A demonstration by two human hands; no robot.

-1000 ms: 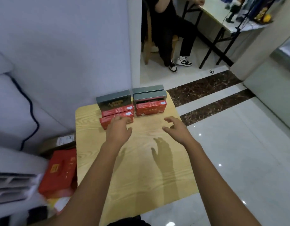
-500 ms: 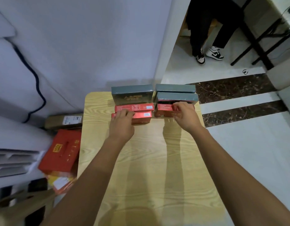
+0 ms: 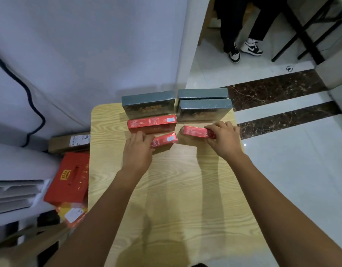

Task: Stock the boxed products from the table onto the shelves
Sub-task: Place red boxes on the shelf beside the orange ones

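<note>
Hands [image 3: 138, 149] [image 3: 223, 138] outstretched, fingers [image 3: 211, 130] curled over red boxes [image 3: 163, 140] [image 3: 194, 131]

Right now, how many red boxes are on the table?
3: one standing before the left grey box, one under the left hand, one in the right hand. None seem hidden.

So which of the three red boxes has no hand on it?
The rear left red box, before the left dark box. The left hand grips the front one; the right hand the right one.

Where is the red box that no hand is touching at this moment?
The free red box lies on the wooden table, left of centre, directly before the left dark box and just beyond the left hand.
</note>
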